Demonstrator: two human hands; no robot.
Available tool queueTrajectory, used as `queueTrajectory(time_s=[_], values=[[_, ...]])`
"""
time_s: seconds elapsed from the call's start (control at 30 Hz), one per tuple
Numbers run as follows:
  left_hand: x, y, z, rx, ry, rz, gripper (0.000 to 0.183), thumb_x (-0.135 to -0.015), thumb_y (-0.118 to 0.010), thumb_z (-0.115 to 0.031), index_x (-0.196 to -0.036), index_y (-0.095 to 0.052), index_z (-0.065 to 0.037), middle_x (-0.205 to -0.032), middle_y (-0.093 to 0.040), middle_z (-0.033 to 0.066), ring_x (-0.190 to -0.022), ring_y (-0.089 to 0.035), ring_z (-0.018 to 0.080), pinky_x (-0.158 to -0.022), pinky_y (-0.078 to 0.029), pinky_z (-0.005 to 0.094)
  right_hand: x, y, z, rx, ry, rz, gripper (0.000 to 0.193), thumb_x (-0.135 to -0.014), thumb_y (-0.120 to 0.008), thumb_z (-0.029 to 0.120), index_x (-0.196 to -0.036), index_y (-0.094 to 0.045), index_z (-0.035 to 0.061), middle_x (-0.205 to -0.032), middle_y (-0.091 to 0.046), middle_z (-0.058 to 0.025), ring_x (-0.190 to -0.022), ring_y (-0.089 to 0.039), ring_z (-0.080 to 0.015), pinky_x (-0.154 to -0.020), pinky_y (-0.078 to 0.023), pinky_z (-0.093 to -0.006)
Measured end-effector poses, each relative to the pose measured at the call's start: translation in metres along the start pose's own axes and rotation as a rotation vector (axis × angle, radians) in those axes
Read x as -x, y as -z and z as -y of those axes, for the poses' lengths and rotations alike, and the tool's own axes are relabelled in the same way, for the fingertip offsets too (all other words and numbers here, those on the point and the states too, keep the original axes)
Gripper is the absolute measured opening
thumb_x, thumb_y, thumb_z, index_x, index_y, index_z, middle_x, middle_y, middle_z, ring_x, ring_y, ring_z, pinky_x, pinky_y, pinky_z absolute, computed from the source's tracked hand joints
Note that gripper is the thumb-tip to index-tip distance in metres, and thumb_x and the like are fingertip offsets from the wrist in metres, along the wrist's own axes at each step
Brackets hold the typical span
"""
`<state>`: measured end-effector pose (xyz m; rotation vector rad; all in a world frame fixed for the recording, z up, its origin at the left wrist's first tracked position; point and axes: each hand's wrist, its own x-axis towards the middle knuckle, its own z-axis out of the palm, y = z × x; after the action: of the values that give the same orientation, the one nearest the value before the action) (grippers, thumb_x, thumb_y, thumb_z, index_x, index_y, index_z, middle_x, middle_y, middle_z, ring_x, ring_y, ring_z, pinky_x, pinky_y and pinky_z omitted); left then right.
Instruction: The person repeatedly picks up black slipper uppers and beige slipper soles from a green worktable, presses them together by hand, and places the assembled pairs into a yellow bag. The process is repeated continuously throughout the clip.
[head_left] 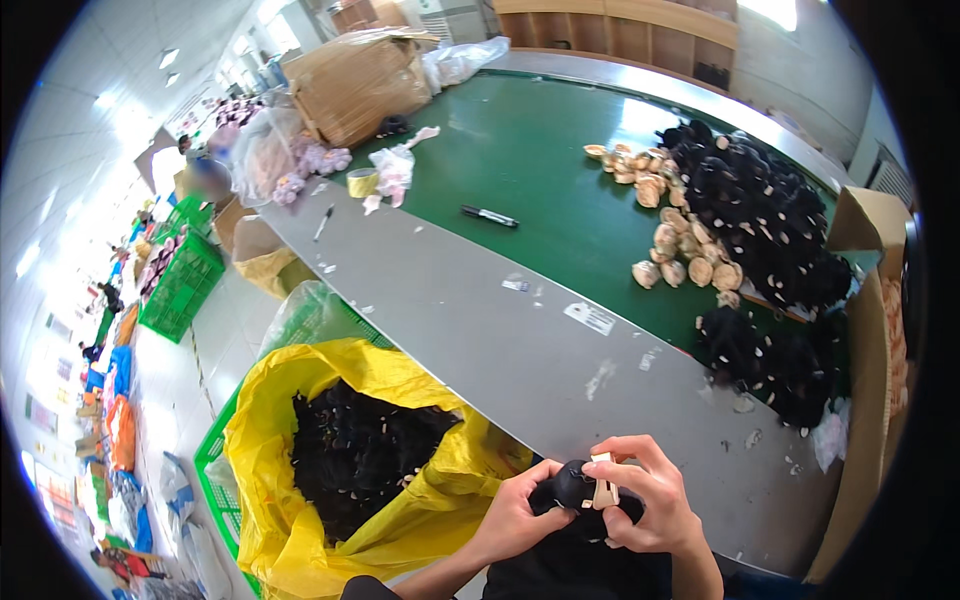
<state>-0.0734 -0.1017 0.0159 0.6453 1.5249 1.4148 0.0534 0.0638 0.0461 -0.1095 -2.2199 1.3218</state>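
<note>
Near the lower edge, my left hand (pixel 521 513) is closed around a small black plush piece (pixel 573 484) with a smooth rounded top. Thumb and fingers of my right hand (pixel 652 493) pinch a small pale beige piece (pixel 604 484) against its right side. Whether the beige piece is fixed to the plush cannot be seen. Just left of my hands, a yellow bag (pixel 262 400) stands wide at the mouth, with many black plush pieces (pixel 360 455) inside.
A grey table edge (pixel 450 300) borders the green tabletop (pixel 530 140). Black plush pieces (pixel 750 210) and beige round pieces (pixel 665 245) are heaped at right beside a cardboard box (pixel 850 400). A marker (pixel 490 216) and tape roll (pixel 363 182) lie farther off. Green crates (pixel 180 285) stand left.
</note>
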Motion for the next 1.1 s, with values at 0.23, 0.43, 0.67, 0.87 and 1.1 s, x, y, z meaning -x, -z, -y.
queueTrajectory(time_s=[0.23, 0.43, 0.67, 0.87, 1.1], values=[[0.014, 0.020, 0.004, 0.055, 0.002, -0.044, 0.033, -0.082, -0.075, -0.011, -0.112, -0.062, -0.004, -0.095, -0.064, -0.0006, -0.091, -0.058, 0.0069, -0.083, -0.047, 0.0247, -0.026, -0.032, 0.005, -0.119, 0.010, 0.061, 0.056, -0.062, -0.045, -0.012, -0.113, -0.067, -0.0019, -0.114, -0.065, -0.0183, -0.104, -0.064, -0.0322, -0.092, -0.053, -0.0391], [0.017, 0.026, 0.010, 0.064, -0.047, -0.070, 0.043, -0.081, -0.074, -0.009, -0.121, -0.063, -0.001, -0.103, -0.068, 0.0021, -0.097, -0.061, 0.0082, -0.088, -0.050, 0.0268, -0.032, -0.038, -0.002, -0.118, 0.140, 0.208, 0.059, -0.070, -0.051, -0.019, -0.123, -0.065, 0.0011, -0.120, -0.062, -0.0149, -0.109, -0.060, -0.0362, -0.094, -0.052, -0.0417], [0.010, 0.020, 0.009, 0.102, 0.021, -0.027, 0.050, -0.076, -0.072, -0.006, -0.124, -0.063, 0.004, -0.108, -0.070, 0.0046, -0.102, -0.062, 0.0103, -0.093, -0.049, 0.0268, -0.018, -0.034, -0.007, -0.169, 0.091, 0.179, 0.052, -0.073, -0.052, -0.021, -0.117, -0.070, -0.0002, -0.120, -0.065, -0.0151, -0.110, -0.063, -0.0360, -0.096, -0.052, -0.0425], [0.006, 0.012, 0.002, 0.088, 0.024, 0.031, 0.044, -0.075, -0.069, -0.004, -0.119, -0.066, 0.003, -0.105, -0.070, 0.0030, -0.100, -0.062, 0.0088, -0.090, -0.049, 0.0263, -0.008, -0.025, -0.008, -0.130, 0.136, 0.118, 0.050, -0.075, -0.055, -0.017, -0.120, -0.069, 0.0012, -0.120, -0.064, -0.0121, -0.109, -0.061, -0.0339, -0.093, -0.053, -0.0410], [0.002, -0.001, -0.002, -0.043, -0.067, 0.008, 0.043, -0.074, -0.069, 0.000, -0.116, -0.067, 0.002, -0.103, -0.072, 0.0050, -0.098, -0.065, 0.0105, -0.088, -0.052, 0.0269, -0.001, -0.022, -0.010, -0.068, 0.154, 0.109, 0.051, -0.074, -0.057, -0.016, -0.122, -0.068, 0.0002, -0.119, -0.064, -0.0116, -0.110, -0.060, -0.0348, -0.093, -0.053, -0.0418]])
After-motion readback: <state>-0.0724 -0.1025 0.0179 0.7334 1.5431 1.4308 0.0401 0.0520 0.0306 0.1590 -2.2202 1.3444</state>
